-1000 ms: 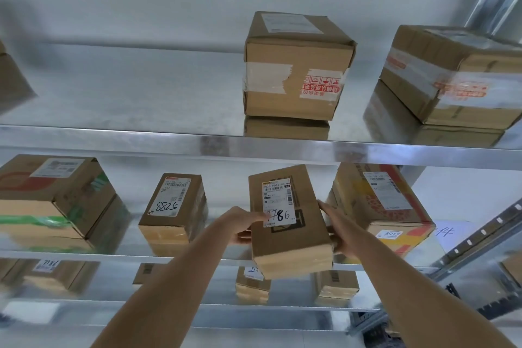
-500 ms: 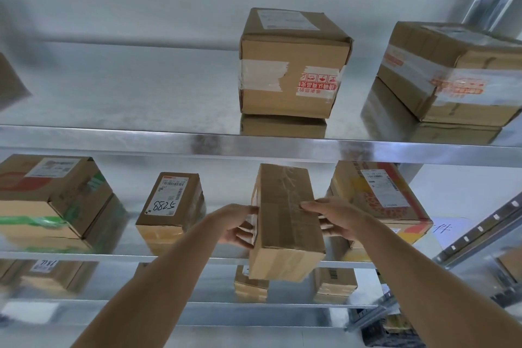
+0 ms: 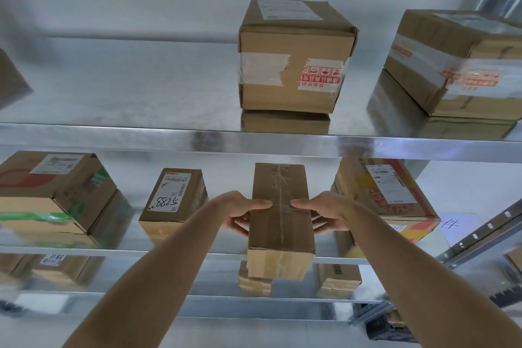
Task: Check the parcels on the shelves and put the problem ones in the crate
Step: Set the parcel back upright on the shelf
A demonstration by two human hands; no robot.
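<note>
The long brown parcel [image 3: 281,217] is held in front of the middle shelf [image 3: 197,255], now turned taped seam up (its label face, shown a second ago, is hidden). The left hand [image 3: 243,210] and right hand [image 3: 322,212] grip its sides, thumbs on top. Inspection seems midway; no crate is identifiable.

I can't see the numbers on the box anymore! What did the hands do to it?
Both hands, left and right, turned the held box over: its label with the numbers faced up before, now a taped seam does. They keep holding its sides. The other boxes stayed on the shelves.
</note>
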